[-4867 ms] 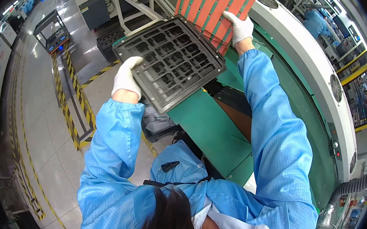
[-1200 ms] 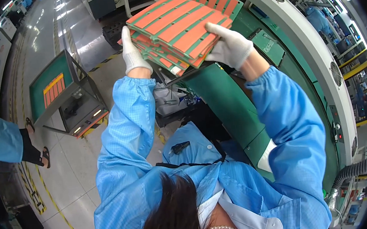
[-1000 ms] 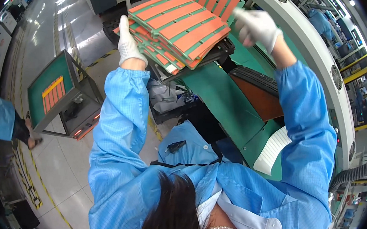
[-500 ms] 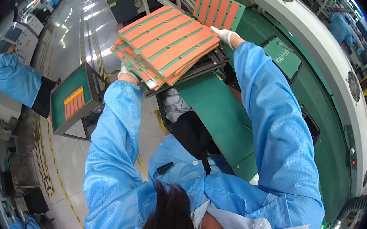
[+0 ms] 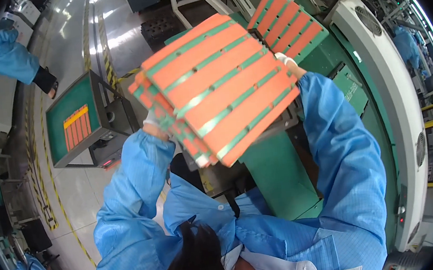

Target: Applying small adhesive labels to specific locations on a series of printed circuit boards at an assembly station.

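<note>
A stack of flat orange-and-green striped panels [image 5: 222, 87] is held up in front of me, tilted, its layers fanned unevenly along the left edge. My left hand [image 5: 153, 121], in a white glove, grips that left edge; its fingers are hidden beneath the panels. At the far right corner, my gloved right hand [image 5: 286, 61] holds the stack's other side, with most fingers out of sight. Just beyond the right hand, a separate striped panel [image 5: 289, 24] leans at a slant. Part of a dark rack or tray [image 5: 286, 122] shows beneath the stack.
A green bench [image 5: 278, 173] lies below the stack. On the right runs a long white machine housing with fans [image 5: 408, 130]. To the left stands a green-topped cart [image 5: 58, 136] carrying another striped panel [image 5: 77, 127]. Farther off is a person in blue [image 5: 13, 59].
The stack has come nearer to me and lower in view, both hands moving with it, and it is tilted more. The person at the left has moved farther away.
</note>
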`<state>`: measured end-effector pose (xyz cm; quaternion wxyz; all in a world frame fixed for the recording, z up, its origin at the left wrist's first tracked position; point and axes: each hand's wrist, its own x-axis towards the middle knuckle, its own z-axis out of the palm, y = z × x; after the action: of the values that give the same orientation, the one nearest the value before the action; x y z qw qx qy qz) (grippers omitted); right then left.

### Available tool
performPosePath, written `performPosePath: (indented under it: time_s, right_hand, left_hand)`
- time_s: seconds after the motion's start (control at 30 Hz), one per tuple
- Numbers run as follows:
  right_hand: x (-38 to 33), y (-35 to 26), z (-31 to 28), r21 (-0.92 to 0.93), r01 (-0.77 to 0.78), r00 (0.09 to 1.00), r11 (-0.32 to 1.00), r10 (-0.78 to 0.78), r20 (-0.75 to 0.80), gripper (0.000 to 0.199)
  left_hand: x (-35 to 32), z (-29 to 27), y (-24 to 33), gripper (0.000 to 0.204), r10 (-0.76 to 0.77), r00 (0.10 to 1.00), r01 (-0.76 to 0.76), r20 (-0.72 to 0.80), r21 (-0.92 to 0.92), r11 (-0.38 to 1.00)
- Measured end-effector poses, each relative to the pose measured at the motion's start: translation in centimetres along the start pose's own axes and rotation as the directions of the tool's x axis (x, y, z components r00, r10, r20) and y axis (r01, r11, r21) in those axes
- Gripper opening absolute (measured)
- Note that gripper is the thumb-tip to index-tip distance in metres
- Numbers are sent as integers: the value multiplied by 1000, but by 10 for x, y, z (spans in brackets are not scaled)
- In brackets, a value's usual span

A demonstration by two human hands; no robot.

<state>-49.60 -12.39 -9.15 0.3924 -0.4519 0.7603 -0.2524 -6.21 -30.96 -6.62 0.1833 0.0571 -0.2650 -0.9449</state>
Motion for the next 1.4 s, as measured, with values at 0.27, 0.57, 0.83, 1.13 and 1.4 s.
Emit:
performPosePath:
  time_s: [0.27, 0.57, 0.83, 1.13, 1.4]
  right_hand:
    - [-14, 35, 59, 316, -510, 749, 800, 594, -294, 59]
    - [-5, 6, 99, 857, -355, 830, 373, 547, 105, 51]
    - [12, 23, 122, 623, -267, 819, 735, 514, -256, 39]
    - [17, -140, 96, 839, -272, 908, 470, 413, 63, 37]
    - [165, -258, 233, 543, -294, 945, 786, 325, 40, 34]
  left_hand:
    - [15, 28, 26, 49, 8, 987, 34, -163, 253, 967]
    - [5, 43, 52, 48, 1, 945, 95, -327, 276, 957]
    - [6, 33, 89, 47, -5, 911, 147, -413, 312, 938]
    - [-117, -8, 182, 46, 246, 733, 28, -635, 389, 921]
    - [-217, -75, 287, 45, 358, 593, -41, -721, 417, 908]
